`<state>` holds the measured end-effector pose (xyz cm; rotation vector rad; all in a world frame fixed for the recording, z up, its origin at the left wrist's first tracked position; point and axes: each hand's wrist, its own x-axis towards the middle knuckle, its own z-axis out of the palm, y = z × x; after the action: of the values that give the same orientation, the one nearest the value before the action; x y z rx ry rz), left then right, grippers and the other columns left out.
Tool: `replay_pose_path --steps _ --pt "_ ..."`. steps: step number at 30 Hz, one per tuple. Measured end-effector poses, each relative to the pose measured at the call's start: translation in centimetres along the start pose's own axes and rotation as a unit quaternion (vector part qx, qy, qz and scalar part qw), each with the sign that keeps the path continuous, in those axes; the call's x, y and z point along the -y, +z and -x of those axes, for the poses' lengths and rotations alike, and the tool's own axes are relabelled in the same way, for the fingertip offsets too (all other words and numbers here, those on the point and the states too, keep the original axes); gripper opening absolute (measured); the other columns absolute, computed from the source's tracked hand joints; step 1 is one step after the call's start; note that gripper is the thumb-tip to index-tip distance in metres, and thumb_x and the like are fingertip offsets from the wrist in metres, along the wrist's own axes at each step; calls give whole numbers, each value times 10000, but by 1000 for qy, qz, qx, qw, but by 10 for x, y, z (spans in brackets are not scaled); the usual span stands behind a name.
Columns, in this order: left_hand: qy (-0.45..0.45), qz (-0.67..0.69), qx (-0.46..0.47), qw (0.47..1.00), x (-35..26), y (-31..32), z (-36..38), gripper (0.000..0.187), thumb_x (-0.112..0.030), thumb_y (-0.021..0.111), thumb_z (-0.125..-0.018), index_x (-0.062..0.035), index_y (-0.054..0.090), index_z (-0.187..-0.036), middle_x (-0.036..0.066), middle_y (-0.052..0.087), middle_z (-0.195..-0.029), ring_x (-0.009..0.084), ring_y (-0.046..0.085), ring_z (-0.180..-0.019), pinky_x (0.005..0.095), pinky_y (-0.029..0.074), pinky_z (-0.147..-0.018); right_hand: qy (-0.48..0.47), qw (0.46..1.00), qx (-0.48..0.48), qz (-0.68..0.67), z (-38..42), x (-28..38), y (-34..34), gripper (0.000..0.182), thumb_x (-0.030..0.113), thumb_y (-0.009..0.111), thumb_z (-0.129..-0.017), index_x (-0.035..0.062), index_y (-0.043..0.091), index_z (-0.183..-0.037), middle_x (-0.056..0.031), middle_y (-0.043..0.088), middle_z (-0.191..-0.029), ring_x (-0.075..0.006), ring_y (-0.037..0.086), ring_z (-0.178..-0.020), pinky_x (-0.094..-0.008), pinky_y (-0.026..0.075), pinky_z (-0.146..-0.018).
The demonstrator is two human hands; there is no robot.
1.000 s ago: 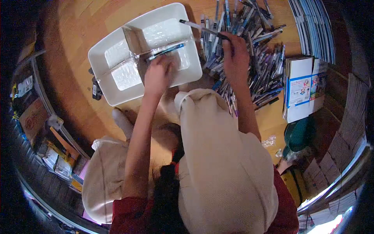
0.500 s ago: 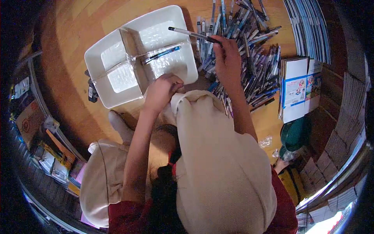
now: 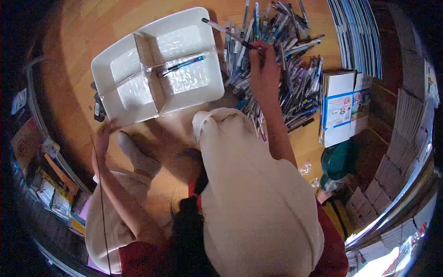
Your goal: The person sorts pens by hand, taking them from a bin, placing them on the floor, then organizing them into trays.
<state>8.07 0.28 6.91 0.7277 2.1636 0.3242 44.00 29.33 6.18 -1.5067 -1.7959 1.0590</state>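
Note:
A clear pen with a black cap is held in my right hand, its capped end over the right rim of a white tray. Cardboard dividers split this tray into compartments. Blue and dark pens lie at the divider on its right side. Beside and partly beneath my right hand spreads a big pile of pens. My left hand is at the tray's lower left corner; its fingers are blurred, and whether they grip the rim I cannot tell.
Stacked notebooks stand at the upper right, above a white and blue packet stack. A green round object is below them. Papers and boxes line the left side. My knees and a foot are below the tray.
My left hand has moved left, from near my knee to the tray's lower left corner. My right hand still holds the pen. The whole view has shifted slightly.

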Motion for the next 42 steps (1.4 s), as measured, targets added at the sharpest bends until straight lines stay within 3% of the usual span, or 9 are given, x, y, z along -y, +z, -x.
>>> replay_pose_path --steps 4,6,11,18,21,27,33,40,42 --pt "-96 -407 82 905 -12 -4 15 415 -337 491 -859 20 559 -1060 187 562 -1100 304 513 -1060 370 379 -896 3 1000 30 11 9 -6 4 182 182 494 -869 28 505 -965 -177 593 -823 -323 584 -736 -385 447 -668" --pt "94 -149 -75 982 7 16 2 396 -317 496 -863 -4 547 -1099 184 573 -1079 302 539 -1019 361 387 -890 15 998 55 26 17 -11 3 207 212 488 -878 22 507 -957 -175 596 -809 -319 590 -718 -386 451 -647" --pt "227 -5 -124 966 -176 44 6 219 -125 540 -845 -12 578 -1029 127 610 -992 218 573 -932 302 410 -839 4 996 87 13 38 -17 5 256 260 490 -880 15 529 -946 -165 601 -799 -291 595 -696 -358 459 -637" --pt "450 -112 -96 881 -219 105 -2 212 -111 576 -780 -91 624 -986 111 615 -958 318 562 -860 361 438 -801 -37 981 181 -54 47 -12 22 194 206 557 -838 29 577 -914 -133 612 -832 -265 593 -756 -327 460 -694" --pt "295 -93 25 951 -220 113 4 204 -140 602 -781 -94 637 -977 102 627 -954 283 581 -868 324 454 -776 -53 978 182 -89 43 -7 27 172 172 536 -847 34 584 -936 -92 606 -807 -182 581 -745 -292 454 -694" --pt "285 29 -85 954 -194 94 -12 157 -114 591 -776 -86 654 -917 124 623 -879 300 571 -837 358 448 -760 20 980 146 -132 34 -3 15 165 149 486 -868 52 584 -958 -102 614 -838 -192 588 -727 -295 464 -680" --pt "361 -154 -190 900 -202 79 -69 172 -139 595 -762 -86 660 -912 148 620 -858 318 577 -809 366 456 -735 -29 988 125 -85 32 -18 16 162 155 472 -873 59 593 -924 -114 622 -858 -220 604 -728 -301 472 -681" --pt "310 -162 -45 936 -211 102 -122 192 -123 619 -721 -73 666 -900 164 627 -822 324 606 -765 363 473 -722 -15 986 140 -93 33 -17 21 169 167 467 -873 59 592 -912 -117 618 -842 -231 599 -737 -309 465 -679" --pt "312 -141 -10 939 -204 103 -136 184 -119 626 -721 -68 668 -892 171 628 -824 314 616 -763 352 475 -728 -29 985 145 -86 32 -21 20 166 126 458 -877 41 585 -942 -70 599 -819 -146 552 -716 -266 446 -676"
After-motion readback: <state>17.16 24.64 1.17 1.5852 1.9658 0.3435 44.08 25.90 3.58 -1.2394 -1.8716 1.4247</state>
